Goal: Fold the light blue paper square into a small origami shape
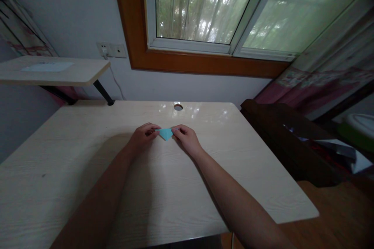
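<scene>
Between my two hands is a small light-blue piece of folded paper (166, 134), triangular, with one corner pointing down toward me. My left hand (143, 135) pinches its left corner between thumb and fingers. On the other side, my right hand (186, 136) grips the right corner the same way. Fingertips cover both outer corners of the paper. Both hands are low over the pale wooden desk (181, 186), toward its far side; whether the paper touches the surface I cannot tell.
A raised shelf (96, 76) with a sheet of paper (48, 66) on it stands at the desk's back left. A round cable hole (178, 107) lies beyond my hands. Behind are wall sockets (111, 49) and a window (201, 7). Dark brown furniture (271, 136) stands right of the desk.
</scene>
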### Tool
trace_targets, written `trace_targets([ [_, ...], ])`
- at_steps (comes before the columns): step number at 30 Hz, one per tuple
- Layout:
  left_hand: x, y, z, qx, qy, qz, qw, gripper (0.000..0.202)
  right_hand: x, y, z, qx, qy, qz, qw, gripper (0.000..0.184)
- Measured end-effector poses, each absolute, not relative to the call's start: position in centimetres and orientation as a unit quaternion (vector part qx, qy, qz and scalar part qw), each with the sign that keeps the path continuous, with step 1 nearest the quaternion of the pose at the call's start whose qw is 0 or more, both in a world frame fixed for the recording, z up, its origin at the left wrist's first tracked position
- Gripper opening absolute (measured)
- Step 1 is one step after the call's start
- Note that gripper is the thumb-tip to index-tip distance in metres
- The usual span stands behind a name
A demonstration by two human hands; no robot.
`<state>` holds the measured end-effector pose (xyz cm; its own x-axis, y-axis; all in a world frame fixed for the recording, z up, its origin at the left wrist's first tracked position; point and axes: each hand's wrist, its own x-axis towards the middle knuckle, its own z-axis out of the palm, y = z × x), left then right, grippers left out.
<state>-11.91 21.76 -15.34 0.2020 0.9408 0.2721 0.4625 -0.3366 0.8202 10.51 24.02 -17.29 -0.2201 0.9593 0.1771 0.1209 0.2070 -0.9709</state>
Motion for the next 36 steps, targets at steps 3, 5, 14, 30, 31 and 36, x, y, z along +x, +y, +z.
trace_targets([
  [3, -12.0, 21.6, -15.2, 0.74, 0.497, 0.366, 0.267, 0.026, 10.5, 24.0, -17.3, -0.42, -0.637, 0.464, 0.449, 0.028],
  [5, -12.1, 21.7, -15.2, 0.756, 0.49, 0.349, 0.26, 0.025, 10.5, 23.9, -17.1, -0.419, -0.648, 0.454, 0.446, 0.028],
  [14, -11.4, 21.1, -15.3, 0.808, 0.439, 0.324, 0.223, 0.019, 10.1, 22.9, -16.1, -0.37, -0.776, 0.324, 0.394, 0.013],
  [30, -11.0, 20.4, -14.6, 0.777, 0.45, 0.381, 0.219, 0.019, 11.0, 23.0, -15.4, -0.449, -0.632, 0.38, 0.504, 0.014],
  [31, -11.1, 20.4, -14.6, 0.77, 0.456, 0.388, 0.219, 0.02, 11.2, 23.2, -15.4, -0.458, -0.597, 0.401, 0.522, 0.015],
  [36, -11.1, 20.5, -14.6, 0.76, 0.466, 0.396, 0.219, 0.02, 11.5, 23.5, -15.1, -0.437, -0.57, 0.445, 0.535, 0.022],
])
